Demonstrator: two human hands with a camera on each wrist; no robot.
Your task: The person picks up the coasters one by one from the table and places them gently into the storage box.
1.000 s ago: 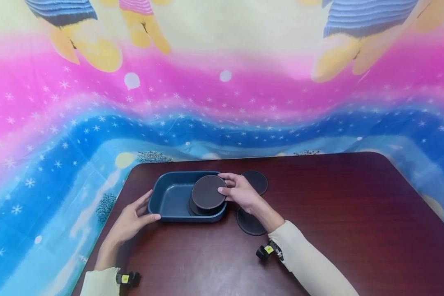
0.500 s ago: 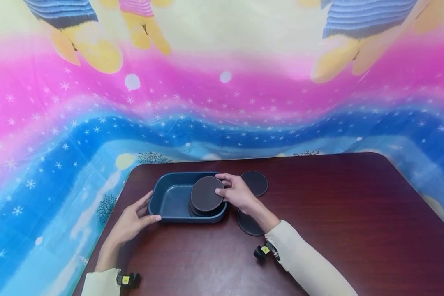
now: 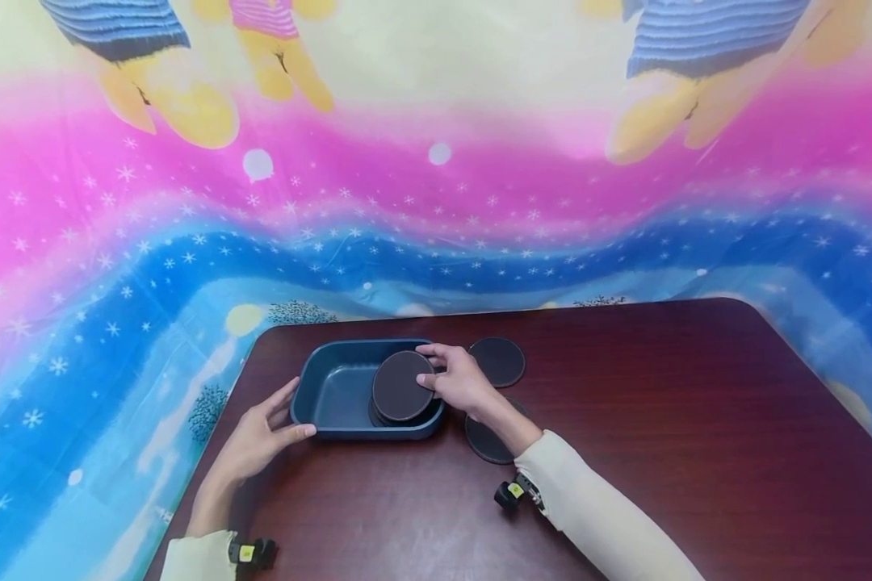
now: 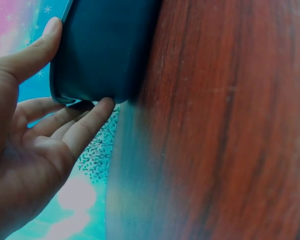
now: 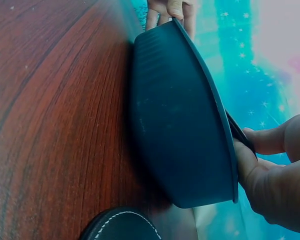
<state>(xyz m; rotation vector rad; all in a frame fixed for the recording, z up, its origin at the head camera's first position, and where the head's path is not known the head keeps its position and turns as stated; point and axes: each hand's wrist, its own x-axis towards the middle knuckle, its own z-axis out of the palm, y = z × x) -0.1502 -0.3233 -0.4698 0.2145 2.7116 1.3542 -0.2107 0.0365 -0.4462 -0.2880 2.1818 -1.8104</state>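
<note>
My right hand [image 3: 461, 379] pinches a round dark brown coaster [image 3: 401, 387] by its right edge, over the right end of a dark blue rectangular box [image 3: 334, 411]. Under it, at least one more dark round coaster [image 3: 375, 415] lies inside the box, mostly hidden. My left hand [image 3: 257, 436] holds the box's near left corner, its thumb at the front rim and fingers against the left end. In the left wrist view that thumb [image 4: 47, 37] meets the rim. The right wrist view shows the pinched coaster [image 5: 237, 131] tilted at the rim.
Two more round coasters lie on the red-brown wooden table [image 3: 625, 420] to the right: one farther back [image 3: 500, 361], one nearer [image 3: 487, 440] and partly behind my right forearm. A printed cloth [image 3: 436, 194] hangs along the table's far edge.
My right hand has moved slightly left and toward me with the coaster, bringing it farther over the box. My left hand keeps its place on the corner.
</note>
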